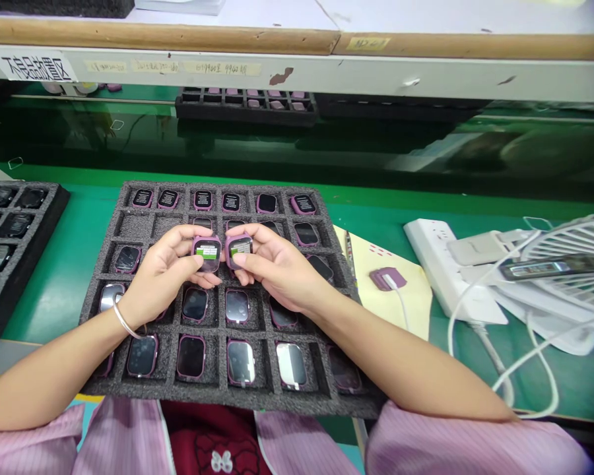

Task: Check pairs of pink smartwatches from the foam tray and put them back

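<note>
My left hand (165,270) is closed round a purple smartwatch body (207,253) whose screen is lit green and white. My right hand (272,264) grips a second lit purple watch body (239,248) right beside the first, the two almost touching. Both are held just above a dark grey foam tray (138,227) with a grid of pockets. Several more purple watch bodies (240,361) lie in the pockets, most with dark screens. A few pockets in the tray's left part are bare. A thin silver bangle sits on my left wrist.
A second foam tray (10,218) of watches lies at the left. A yellow paper (406,290) with a purple charging puck (387,278) and white cable sits to the right, then a white power strip (443,264) and a white fan (574,264). A third tray (247,105) rests on the far conveyor.
</note>
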A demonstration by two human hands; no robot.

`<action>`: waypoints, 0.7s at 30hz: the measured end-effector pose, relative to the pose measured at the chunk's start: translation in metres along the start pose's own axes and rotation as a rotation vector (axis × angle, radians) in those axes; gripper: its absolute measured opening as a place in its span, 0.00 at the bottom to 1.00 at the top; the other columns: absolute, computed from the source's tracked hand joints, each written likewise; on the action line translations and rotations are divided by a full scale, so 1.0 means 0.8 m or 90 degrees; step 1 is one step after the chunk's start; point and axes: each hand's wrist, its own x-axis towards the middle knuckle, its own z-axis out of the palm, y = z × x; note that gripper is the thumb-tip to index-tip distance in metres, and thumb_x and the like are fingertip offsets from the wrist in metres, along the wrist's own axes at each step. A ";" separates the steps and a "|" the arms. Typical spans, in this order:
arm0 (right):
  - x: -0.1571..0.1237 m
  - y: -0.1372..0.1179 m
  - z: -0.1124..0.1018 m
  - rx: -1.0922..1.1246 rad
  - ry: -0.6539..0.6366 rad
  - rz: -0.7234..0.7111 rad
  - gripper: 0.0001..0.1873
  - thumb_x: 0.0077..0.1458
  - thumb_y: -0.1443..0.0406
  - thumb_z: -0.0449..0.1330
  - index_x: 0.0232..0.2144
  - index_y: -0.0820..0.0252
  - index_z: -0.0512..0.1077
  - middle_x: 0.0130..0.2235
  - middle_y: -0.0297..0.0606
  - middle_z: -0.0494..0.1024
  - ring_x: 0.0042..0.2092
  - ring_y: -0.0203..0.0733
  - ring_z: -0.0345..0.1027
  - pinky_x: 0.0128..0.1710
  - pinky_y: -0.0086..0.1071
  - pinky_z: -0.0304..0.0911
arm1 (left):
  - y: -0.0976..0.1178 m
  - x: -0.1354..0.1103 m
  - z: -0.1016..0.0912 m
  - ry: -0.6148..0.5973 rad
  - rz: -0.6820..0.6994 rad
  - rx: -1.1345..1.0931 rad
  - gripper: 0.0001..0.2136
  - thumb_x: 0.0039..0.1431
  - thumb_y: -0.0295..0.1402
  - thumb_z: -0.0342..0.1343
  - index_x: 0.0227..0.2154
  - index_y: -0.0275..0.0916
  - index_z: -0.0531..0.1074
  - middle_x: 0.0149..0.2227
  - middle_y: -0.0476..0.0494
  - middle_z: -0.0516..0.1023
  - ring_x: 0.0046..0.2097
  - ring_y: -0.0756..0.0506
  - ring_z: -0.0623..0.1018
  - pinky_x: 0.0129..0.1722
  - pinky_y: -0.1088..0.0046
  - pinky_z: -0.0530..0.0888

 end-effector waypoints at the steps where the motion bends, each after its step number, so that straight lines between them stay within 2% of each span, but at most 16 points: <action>1: 0.000 0.000 0.000 -0.001 0.000 -0.001 0.20 0.55 0.62 0.72 0.47 0.58 0.70 0.32 0.29 0.75 0.25 0.30 0.64 0.24 0.27 0.59 | 0.000 0.000 0.000 0.003 -0.004 0.001 0.16 0.58 0.31 0.62 0.48 0.37 0.68 0.39 0.48 0.82 0.31 0.47 0.86 0.33 0.75 0.83; 6: 0.000 -0.002 0.000 0.015 -0.005 0.002 0.20 0.54 0.64 0.71 0.47 0.58 0.70 0.35 0.31 0.77 0.25 0.30 0.65 0.25 0.27 0.61 | 0.001 0.000 0.001 0.015 -0.009 -0.001 0.17 0.58 0.31 0.62 0.48 0.38 0.68 0.40 0.47 0.82 0.31 0.46 0.86 0.33 0.74 0.84; 12: 0.000 -0.003 0.001 0.030 -0.013 0.009 0.24 0.49 0.71 0.68 0.48 0.57 0.70 0.38 0.33 0.78 0.28 0.32 0.67 0.28 0.28 0.65 | 0.001 0.000 -0.002 0.018 -0.008 -0.019 0.17 0.58 0.33 0.61 0.49 0.37 0.69 0.40 0.46 0.83 0.33 0.44 0.87 0.35 0.70 0.85; 21: 0.001 -0.002 0.000 0.024 -0.016 0.004 0.24 0.48 0.72 0.65 0.48 0.57 0.69 0.38 0.32 0.78 0.27 0.32 0.67 0.28 0.29 0.64 | -0.001 0.000 -0.003 0.012 -0.014 -0.026 0.17 0.58 0.34 0.61 0.49 0.37 0.70 0.39 0.46 0.83 0.33 0.44 0.86 0.34 0.70 0.84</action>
